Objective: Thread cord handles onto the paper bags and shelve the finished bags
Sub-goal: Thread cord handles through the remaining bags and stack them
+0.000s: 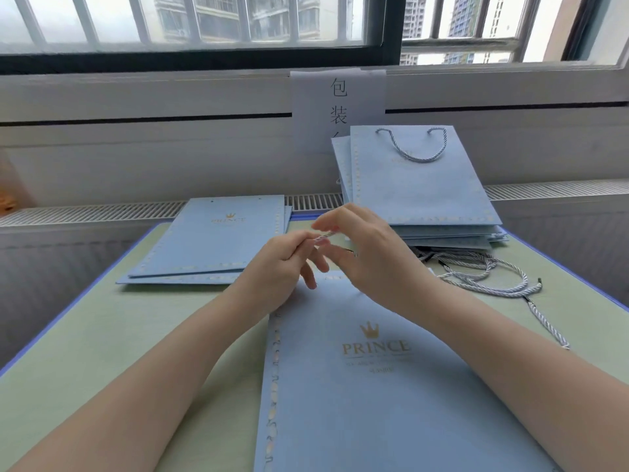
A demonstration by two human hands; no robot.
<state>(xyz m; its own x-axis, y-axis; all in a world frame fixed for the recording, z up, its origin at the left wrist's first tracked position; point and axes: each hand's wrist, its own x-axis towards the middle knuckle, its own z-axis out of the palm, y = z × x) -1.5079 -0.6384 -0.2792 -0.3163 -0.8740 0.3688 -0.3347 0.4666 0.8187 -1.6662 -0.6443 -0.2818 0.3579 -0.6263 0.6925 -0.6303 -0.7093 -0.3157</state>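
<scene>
A flat light-blue paper bag (391,396) with a gold crown and "PRINCE" print lies in front of me on the green table mat (119,335). Above its far edge my left hand (282,264) and my right hand (371,257) meet. Both pinch a short stretch of pale twisted cord (325,236) between fingertips and thumbs. The rest of that cord is hidden behind my right hand.
A small stack of flat bags without handles (211,240) lies at the far left. A stack of bags with cord handles (418,185) leans on the wall at the far right. Loose grey cords (490,277) lie beside it. A paper sign (338,103) hangs below the window.
</scene>
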